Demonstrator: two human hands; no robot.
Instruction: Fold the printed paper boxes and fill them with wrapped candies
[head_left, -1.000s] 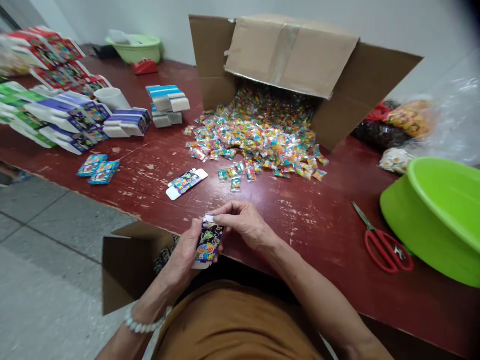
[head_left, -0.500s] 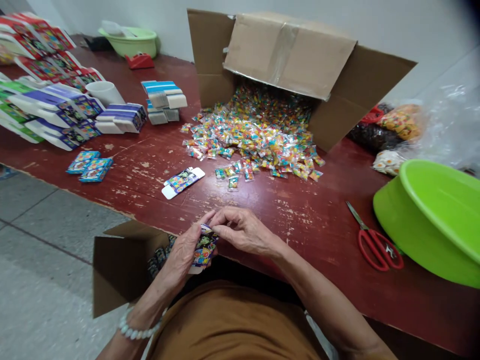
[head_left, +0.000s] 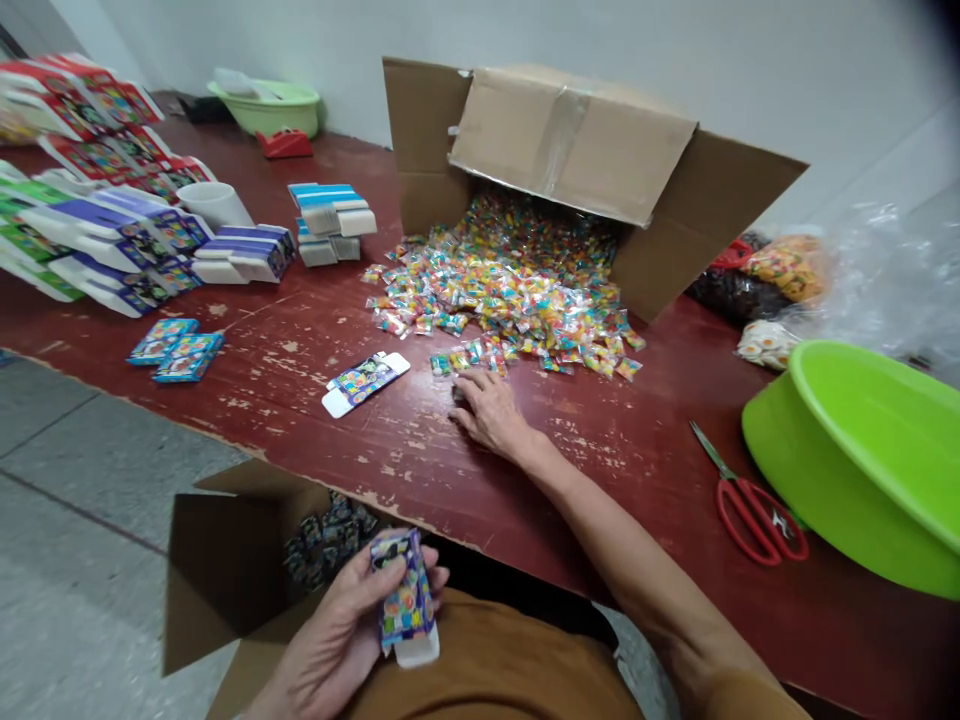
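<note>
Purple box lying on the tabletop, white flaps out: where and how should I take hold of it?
Best pinch the purple box by the long edges of its printed middle, coming from above with the right hand, which is to its right. The box lies slantwise, a white flap sticking out at each end; those flaps look thin and would probably bend.

The head view looks forward and down across the table (head_left: 637,440)
</note>
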